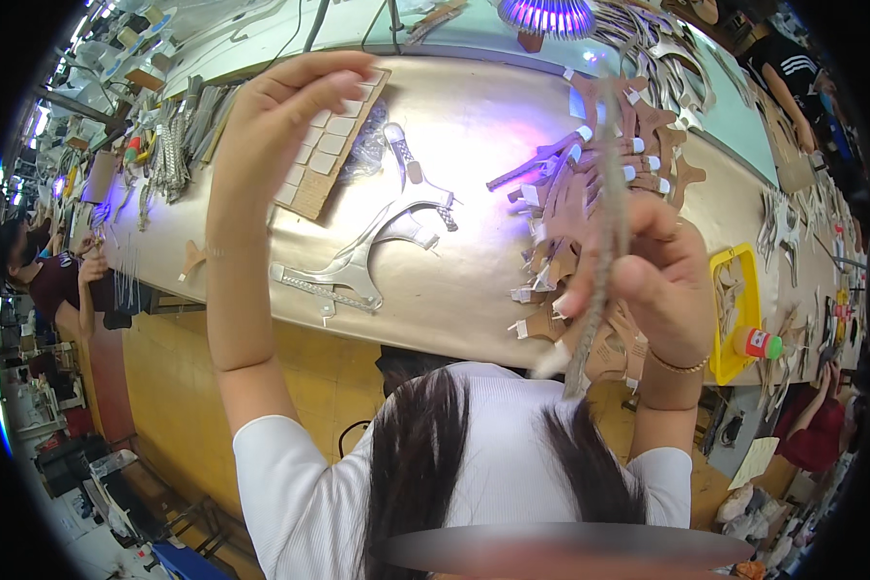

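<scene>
My right hand [672,280] is closed on a long, thin, grey braided strap [601,251], pinched between thumb and fingers. The strap stands upright close to the camera and is blurred, with a whitish piece at its lower part. Raised over the table on the left is my left hand [304,97], its thumb and fingers drawn together in a pinch; whatever they hold is too small to make out. Below it lies a cardboard sheet [311,193] bearing rows of white squares. Between my hands, a silvery strappy sandal upper [358,256] rests flat on the table.
Brown strap pieces with white tabs [590,184] are heaped right of centre. A yellow tray [720,333] and a green-lidded jar [759,343] sit at the right. A purple-lit lamp [548,17] hangs beyond. Strap bundles [174,145] lie far left; co-workers are at both sides.
</scene>
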The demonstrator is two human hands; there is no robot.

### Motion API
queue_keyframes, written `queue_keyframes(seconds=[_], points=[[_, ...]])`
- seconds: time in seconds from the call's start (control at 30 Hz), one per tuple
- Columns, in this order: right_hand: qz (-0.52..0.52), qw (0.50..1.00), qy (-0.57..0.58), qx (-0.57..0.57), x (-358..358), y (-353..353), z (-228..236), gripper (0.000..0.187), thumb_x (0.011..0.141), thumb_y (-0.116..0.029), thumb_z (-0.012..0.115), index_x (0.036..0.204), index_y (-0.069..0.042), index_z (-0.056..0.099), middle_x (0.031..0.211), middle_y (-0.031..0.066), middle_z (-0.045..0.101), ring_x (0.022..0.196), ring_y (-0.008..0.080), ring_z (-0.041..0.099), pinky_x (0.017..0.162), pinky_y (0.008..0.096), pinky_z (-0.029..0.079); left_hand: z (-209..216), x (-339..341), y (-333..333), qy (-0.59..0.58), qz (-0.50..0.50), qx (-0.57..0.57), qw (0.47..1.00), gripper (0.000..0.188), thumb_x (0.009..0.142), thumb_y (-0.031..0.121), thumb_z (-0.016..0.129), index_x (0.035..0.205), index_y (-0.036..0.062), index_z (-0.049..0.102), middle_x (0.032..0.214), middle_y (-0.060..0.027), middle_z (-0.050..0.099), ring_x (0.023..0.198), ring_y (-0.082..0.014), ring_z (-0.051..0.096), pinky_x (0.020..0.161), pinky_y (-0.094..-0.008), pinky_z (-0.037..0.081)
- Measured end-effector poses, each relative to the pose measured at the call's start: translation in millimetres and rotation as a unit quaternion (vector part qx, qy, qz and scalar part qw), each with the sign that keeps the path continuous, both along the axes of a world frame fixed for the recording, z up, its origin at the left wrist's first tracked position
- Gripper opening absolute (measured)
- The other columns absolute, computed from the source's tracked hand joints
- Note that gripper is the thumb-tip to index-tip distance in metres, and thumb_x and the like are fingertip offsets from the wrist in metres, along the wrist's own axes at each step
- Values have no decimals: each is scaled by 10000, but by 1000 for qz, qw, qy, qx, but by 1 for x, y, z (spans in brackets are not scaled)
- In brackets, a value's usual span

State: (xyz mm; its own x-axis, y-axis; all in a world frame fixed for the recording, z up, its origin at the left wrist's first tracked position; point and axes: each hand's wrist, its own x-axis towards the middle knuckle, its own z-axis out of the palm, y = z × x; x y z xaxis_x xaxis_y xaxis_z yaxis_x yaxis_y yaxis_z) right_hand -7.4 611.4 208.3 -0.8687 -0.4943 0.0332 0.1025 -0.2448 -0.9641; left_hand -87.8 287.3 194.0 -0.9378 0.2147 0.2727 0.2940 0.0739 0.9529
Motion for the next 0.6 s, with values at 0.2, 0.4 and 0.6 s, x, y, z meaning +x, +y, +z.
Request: queue_keyframes(seconds=[0.2, 0.4, 0.6], points=[[-58, 978, -48, -194, 2, 27, -16, 430, 932, -304, 536, 1158, 45, 427, 810, 164, 627, 617, 230, 665, 490, 243, 548, -137, -54, -105, -130, 239, -383, 883, 350, 810, 203, 695, 1062, -32, 633, 802, -45, 648, 716, -117, 586, 632, -244, 456], [-62, 967, -59, -240, -3, 31, -10, 340, 909, -231, 556, 1114, 29, 480, 682, 118, 611, 575, 188, 642, 490, 247, 546, -207, -47, -126, -173, 233, -340, 894, 385, 717, 115, 726, 1062, -12, 610, 751, -166, 655, 649, -211, 655, 578, -301, 504], [-24, 981, -137, -138, -6, 50, 10, 319, 909, -218, 585, 1110, 15, 502, 731, 118, 632, 618, 186, 650, 600, 273, 555, -229, -70, -159, -171, 205, -381, 885, 330, 624, 131, 741, 893, -11, 613, 804, -147, 654, 737, -229, 638, 661, -325, 512]])
